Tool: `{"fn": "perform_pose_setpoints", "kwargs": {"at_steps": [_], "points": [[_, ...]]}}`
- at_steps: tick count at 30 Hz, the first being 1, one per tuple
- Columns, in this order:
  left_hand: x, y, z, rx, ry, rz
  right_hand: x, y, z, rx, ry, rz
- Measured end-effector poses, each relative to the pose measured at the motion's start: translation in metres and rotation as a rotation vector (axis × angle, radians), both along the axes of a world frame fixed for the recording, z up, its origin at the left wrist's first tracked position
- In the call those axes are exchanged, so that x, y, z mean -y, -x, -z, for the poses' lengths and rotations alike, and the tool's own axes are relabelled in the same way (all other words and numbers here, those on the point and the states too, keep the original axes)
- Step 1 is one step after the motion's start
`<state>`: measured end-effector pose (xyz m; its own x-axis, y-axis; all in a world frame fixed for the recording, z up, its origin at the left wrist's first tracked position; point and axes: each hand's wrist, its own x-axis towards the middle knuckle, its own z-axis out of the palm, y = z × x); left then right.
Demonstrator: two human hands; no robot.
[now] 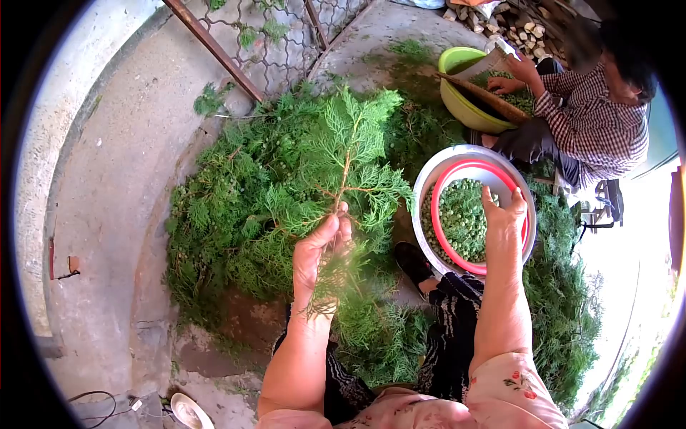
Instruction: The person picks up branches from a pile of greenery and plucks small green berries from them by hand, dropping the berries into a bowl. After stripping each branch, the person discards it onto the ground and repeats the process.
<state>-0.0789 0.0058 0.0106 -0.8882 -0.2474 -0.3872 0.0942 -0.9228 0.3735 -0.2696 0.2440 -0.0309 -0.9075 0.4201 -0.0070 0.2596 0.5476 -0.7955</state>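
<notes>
My left hand point(313, 252) is closed around the stem of a green arborvitae branch point(349, 161), which stands up with its flat fronds spread. Part of the same foliage hangs over my left wrist. Over the right side of a red-rimmed bowl point(457, 166) is my right hand point(504, 211), thumb and fingers apart, nothing between them. That bowl sits inside a wide metal basin point(421, 187). Small round green cones point(461, 223) mixed with leaf bits lie in it. Behind the held branch spreads a large pile of cut branches point(229, 207).
At the upper right a person in a checked shirt point(593, 107) works over a yellow-green tub point(449, 100) with a woven tray point(493, 104). Chopped firewood point(529, 32) lies beyond. More branches point(561, 286) lie along the right. A rusty metal frame point(214, 48) crosses the top left.
</notes>
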Motion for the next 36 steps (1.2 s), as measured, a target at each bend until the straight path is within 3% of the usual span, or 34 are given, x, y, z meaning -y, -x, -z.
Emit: {"fn": "perform_pose_setpoints", "kwargs": {"at_steps": [3, 5, 7, 9, 13, 14, 16, 17, 19, 21, 22, 25, 26, 29, 33, 36], "points": [[-0.005, -0.002, -0.008, 0.029, 0.143, 0.002, 0.0, 0.001, -0.005, 0.058, -0.064, -0.067], [-0.016, -0.001, -0.026, 0.203, 0.409, -0.04, 0.012, -0.008, -0.025, 0.015, -0.057, -0.197], [-0.018, 0.003, -0.02, 0.174, 0.657, -0.083, 0.034, 0.01, -0.021, 0.062, 1.624, 0.27], [-0.027, 0.006, -0.025, 0.22, 0.763, -0.132, 0.055, -0.011, -0.025, -0.052, 1.487, -0.286], [-0.029, 0.006, -0.016, 0.253, 0.876, -0.065, 0.086, -0.055, -0.067, 0.208, 0.983, -0.87], [-0.027, 0.004, -0.009, 0.244, 0.917, -0.045, 0.092, -0.064, -0.071, 0.216, 0.899, -0.869], [-0.019, -0.001, 0.003, 0.183, 1.183, 0.085, 0.106, -0.069, -0.059, 0.186, 1.078, -0.938], [-0.014, -0.005, 0.014, 0.148, 1.315, 0.154, 0.109, -0.069, -0.058, 0.236, 1.181, -0.837], [-0.009, -0.004, 0.027, 0.15, 0.975, 0.084, 0.116, -0.071, -0.066, 0.265, 1.429, -0.641], [-0.012, -0.003, 0.022, 0.073, 0.847, 0.102, 0.118, -0.067, -0.067, 0.213, 1.486, -0.522], [-0.011, -0.006, 0.015, 0.263, 1.516, 0.293, 0.118, -0.065, -0.067, 0.165, 1.486, -0.495], [-0.013, -0.007, -0.019, 0.342, 1.1, 0.337, 0.103, -0.038, -0.062, 0.158, 1.659, -0.38], [-0.014, -0.011, -0.011, 0.22, 1.211, 0.26, 0.099, -0.033, -0.061, 0.154, 1.658, -0.345], [-0.016, -0.006, -0.026, 0.248, 0.923, 0.183, 0.088, -0.027, -0.066, 0.149, 1.677, -0.328], [-0.011, -0.006, -0.021, 0.198, 0.865, 0.141, 0.074, -0.015, -0.066, 0.09, 1.553, -0.206], [-0.001, -0.007, -0.03, 0.279, 0.753, 0.203, 0.058, -0.001, -0.055, 0.003, 1.648, -0.322]]}}
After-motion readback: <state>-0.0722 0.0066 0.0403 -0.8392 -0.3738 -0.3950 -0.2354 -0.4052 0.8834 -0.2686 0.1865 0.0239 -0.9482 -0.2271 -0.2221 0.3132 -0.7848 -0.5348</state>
